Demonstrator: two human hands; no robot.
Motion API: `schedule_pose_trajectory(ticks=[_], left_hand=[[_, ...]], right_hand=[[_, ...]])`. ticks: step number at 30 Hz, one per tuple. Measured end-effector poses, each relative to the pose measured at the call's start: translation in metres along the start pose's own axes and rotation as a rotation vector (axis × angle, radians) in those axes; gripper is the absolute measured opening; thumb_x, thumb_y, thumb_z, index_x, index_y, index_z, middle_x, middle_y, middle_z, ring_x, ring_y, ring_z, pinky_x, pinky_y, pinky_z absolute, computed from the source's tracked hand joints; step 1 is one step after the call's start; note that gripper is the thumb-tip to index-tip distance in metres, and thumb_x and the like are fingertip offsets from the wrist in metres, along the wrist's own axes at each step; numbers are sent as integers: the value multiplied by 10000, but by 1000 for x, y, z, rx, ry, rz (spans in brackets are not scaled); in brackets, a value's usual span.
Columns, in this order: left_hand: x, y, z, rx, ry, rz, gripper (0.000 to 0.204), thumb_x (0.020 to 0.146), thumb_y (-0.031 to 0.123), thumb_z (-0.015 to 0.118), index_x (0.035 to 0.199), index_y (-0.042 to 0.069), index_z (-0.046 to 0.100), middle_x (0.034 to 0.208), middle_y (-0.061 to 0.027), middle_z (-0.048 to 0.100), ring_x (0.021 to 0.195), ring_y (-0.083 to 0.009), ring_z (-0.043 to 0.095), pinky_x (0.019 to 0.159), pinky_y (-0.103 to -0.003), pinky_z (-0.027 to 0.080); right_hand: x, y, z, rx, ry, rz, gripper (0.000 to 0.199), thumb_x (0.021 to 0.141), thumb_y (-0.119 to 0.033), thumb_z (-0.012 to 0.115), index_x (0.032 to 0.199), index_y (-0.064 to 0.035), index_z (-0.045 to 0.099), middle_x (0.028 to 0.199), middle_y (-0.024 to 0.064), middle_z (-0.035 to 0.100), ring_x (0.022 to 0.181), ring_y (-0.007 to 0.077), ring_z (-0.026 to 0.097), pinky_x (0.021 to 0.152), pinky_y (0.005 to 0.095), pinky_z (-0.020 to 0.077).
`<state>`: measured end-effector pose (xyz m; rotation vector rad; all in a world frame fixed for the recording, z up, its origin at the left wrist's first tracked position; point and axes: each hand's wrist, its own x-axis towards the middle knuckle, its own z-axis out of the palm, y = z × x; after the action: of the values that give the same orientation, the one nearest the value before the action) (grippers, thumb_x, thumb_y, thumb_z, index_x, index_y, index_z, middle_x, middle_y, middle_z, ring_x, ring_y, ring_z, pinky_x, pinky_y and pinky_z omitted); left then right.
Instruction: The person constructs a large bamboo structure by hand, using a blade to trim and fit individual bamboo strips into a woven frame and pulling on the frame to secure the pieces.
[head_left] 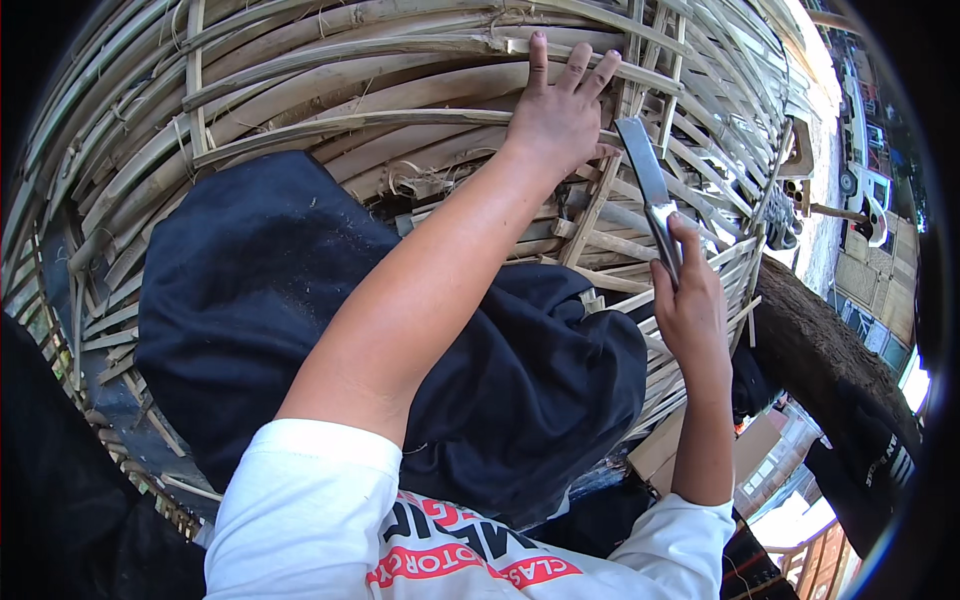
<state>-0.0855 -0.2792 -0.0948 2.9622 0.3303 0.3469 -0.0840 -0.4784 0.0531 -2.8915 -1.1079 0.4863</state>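
My left hand point(558, 115) reaches far forward with its fingers spread, resting on a split bamboo strip point(440, 118) of a wooden frame. To its right, my right hand point(690, 300) is closed around the grip of a knife point(645, 165) with a long, straight, square-ended metal blade. The blade points away from me, its end close to the left hand's thumb side, near an upright strip of the frame. Dark cloth point(270, 240) covers my lap beneath the left forearm.
Curved bamboo poles point(330, 75) and loose split strips surround me on the left and ahead. A thick tree trunk point(825, 340) stands at the right. Beyond it are a dark garment point(860, 460) with white stripes and a parked white vehicle point(868, 190).
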Motion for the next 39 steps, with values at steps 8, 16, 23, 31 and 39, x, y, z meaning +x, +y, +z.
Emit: schedule_pose_trajectory(ticks=[8, 16, 23, 31, 39], left_hand=[[6, -4, -4, 31, 9, -13, 684, 832, 700, 504, 1102, 108, 716, 1606, -32, 251, 1476, -306, 183, 1086, -774, 1], [5, 0, 12, -17, 81, 33, 431, 933, 357, 503, 1198, 71, 686, 1634, -107, 175, 1488, -364, 161, 1099, -771, 18], [2, -6, -12, -248, -68, 97, 551, 917, 466, 537, 1219, 20, 658, 1638, -108, 159, 1493, -359, 145, 1102, -760, 2], [7, -12, 8, -35, -13, 40, 489, 909, 377, 543, 1233, 28, 655, 1640, -114, 144, 1493, -355, 160, 1113, -747, -3], [5, -5, -3, -127, -40, 33, 692, 861, 571, 577, 1309, 45, 608, 1630, -82, 189, 1491, -324, 156, 1128, -730, 16]], right_hand=[[-2, 2, -4, 109, 128, -6, 450, 913, -75, 596, 1337, -90, 446, 1076, 237, 661, 927, 436, 663, 773, 503, 502], [0, -1, 8, 142, 369, -121, 436, 921, -48, 567, 1339, -58, 442, 1099, 281, 634, 950, 477, 633, 780, 503, 502], [-6, 2, 4, 40, 97, 70, 441, 929, -53, 579, 1346, -75, 440, 1032, 284, 646, 930, 429, 674, 784, 465, 512], [13, -4, -7, -69, -107, 78, 425, 919, -62, 587, 1321, -100, 455, 983, 257, 669, 903, 450, 663, 771, 490, 500], [4, 0, -15, -3, -38, 79, 431, 926, -95, 578, 1334, -76, 443, 947, 264, 667, 864, 451, 661, 760, 485, 489]])
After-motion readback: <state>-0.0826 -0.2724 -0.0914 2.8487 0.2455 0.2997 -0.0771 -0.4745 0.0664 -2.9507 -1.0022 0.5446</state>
